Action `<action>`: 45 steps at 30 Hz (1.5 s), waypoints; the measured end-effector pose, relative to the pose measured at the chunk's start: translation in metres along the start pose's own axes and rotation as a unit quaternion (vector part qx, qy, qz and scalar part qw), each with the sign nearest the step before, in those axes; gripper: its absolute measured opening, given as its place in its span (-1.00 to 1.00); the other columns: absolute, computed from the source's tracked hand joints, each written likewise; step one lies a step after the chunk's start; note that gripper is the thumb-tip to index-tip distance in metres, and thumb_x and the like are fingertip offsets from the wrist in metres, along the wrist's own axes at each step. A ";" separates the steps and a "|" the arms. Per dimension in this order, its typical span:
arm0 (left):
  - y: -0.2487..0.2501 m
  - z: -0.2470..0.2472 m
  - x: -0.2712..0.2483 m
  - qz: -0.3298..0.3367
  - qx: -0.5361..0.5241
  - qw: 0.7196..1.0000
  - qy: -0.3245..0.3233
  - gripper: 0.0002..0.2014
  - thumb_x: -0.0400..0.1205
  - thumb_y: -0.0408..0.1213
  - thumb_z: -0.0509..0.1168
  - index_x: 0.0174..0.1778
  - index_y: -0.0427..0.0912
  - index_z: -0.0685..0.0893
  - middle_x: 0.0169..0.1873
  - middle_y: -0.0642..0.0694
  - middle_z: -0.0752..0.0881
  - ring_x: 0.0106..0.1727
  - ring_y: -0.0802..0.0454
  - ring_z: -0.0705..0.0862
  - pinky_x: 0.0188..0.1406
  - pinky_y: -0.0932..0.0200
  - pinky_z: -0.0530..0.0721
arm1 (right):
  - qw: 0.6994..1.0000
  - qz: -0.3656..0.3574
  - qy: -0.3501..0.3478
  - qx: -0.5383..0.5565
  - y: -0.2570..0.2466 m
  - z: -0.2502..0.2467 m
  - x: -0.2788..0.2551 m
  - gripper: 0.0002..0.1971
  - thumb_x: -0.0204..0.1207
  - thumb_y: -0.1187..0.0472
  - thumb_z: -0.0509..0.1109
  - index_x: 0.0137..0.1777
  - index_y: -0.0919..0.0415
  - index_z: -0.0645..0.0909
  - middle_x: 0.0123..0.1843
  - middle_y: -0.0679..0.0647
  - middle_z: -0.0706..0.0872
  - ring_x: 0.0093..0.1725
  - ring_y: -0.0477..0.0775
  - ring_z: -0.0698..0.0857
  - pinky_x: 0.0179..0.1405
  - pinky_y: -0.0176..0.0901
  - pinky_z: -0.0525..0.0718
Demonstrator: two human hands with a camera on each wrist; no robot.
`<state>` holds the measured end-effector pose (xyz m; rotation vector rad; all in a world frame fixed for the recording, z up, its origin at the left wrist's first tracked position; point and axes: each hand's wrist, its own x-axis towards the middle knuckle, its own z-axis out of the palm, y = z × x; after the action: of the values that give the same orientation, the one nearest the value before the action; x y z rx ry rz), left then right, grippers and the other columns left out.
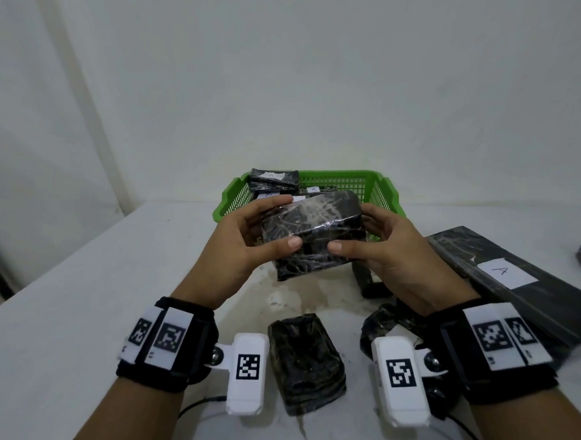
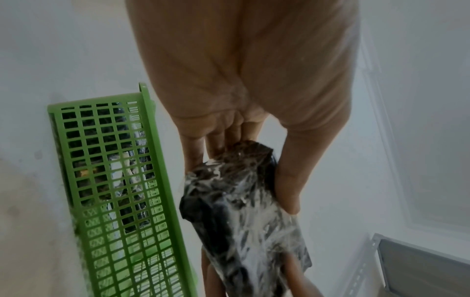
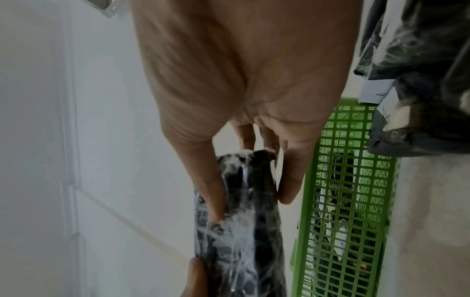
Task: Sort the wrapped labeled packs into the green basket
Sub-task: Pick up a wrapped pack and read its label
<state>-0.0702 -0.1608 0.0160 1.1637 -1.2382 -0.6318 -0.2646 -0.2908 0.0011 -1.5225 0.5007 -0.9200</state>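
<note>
**Turning a wrapped pack over before the green basket**

Holding one wrapped pack (image 1: 312, 233) between them, the left hand (image 1: 246, 243) and right hand (image 1: 386, 248) each have a grip on an end, thumbs on the near face and fingers curled round the far side. The pack is raised off the worktop (image 1: 83, 300), just in front of the green basket (image 1: 388, 193). No label shows on the faces in view, so the step in hand looks like a check for one (a guess from the pose).

If a label turns up, the next move calls for carrying the pack forward over the basket's near rim and letting go with both hands together.

Inside the basket lie several dark wrapped packs with white labels (image 1: 273, 180), the topmost propped at its far left corner; their letters are too small to read surely. In front of the basket a smaller pack (image 1: 306, 361) rests on the worktop. To the basket's right lies a long flat pack (image 1: 510, 274) labelled A.
</note>
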 end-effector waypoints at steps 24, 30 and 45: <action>-0.005 -0.002 0.002 0.027 0.055 0.997 0.038 -0.47 0.51 -0.19 0.55 0.44 -0.02 0.69 0.38 0.06 0.73 0.43 0.10 0.69 0.19 0.05 0.80 | 0.991 -0.127 0.044 -0.008 -0.009 0.010 -0.008 -0.34 0.29 0.00 0.80 0.40 0.03 0.68 0.36 -0.07 0.80 0.43 -0.06 0.73 0.47 0.05 0.71; -0.010 -0.007 0.005 0.006 0.027 0.992 0.119 -0.63 0.61 -0.26 0.48 0.36 -0.11 0.74 0.16 -0.01 0.83 0.11 0.17 0.83 0.12 0.19 0.78 | 0.993 -0.087 0.000 0.075 -0.012 0.009 -0.007 -0.60 0.43 0.08 0.51 0.28 0.06 0.70 0.07 -0.13 0.83 0.17 -0.03 0.81 0.05 -0.10 0.81; -0.015 0.002 0.009 -0.037 -0.021 0.999 -0.017 0.03 0.38 0.40 0.51 0.66 -0.15 0.45 0.49 -0.15 0.66 0.53 -0.15 0.63 0.52 -0.28 0.57 | 0.998 -0.014 -0.055 -0.008 -0.001 0.011 -0.005 -0.19 0.17 -0.05 0.73 0.51 -0.01 0.67 0.31 0.06 0.85 0.32 0.11 0.83 0.43 0.24 0.73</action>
<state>-0.0666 -0.1741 0.0053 1.1727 -1.2099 -0.7324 -0.2593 -0.2794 0.0016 -1.5882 0.4096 -0.8497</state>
